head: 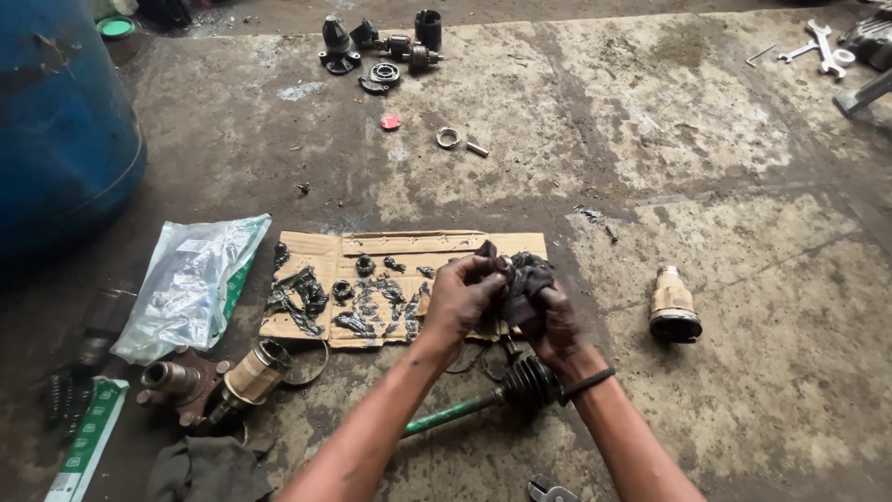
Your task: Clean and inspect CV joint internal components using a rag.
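1. Your left hand [462, 299] is clenched on a small dark greasy part [492, 260] at frame centre, fingers curled over its top

2. Your right hand [548, 321] grips a grease-black rag [531, 277] bunched against that part from the right, likely so grease stays in the cloth; black band on that wrist

3. Just below the hands lies a green axle shaft [452, 413] with a black ribbed boot [530, 383], running toward lower centre, close enough to stay in reach

4. Behind the hands a flattened cardboard sheet [325, 253] carries small greasy bits in rows, seemingly to keep them off the dirty floor

5. Right of centre a tan joint housing [674, 305] stands alone on the concrete floor [743, 186], well apart from the hands

6. Lower left: clear plastic bag [190, 284], a metal hub piece [177, 381], another tan joint [255, 370], a dark cloth [209, 469]

7. Upper left a blue drum [56, 121]; top centre a cluster of black parts [381, 46]; upper right spanners [818, 46]
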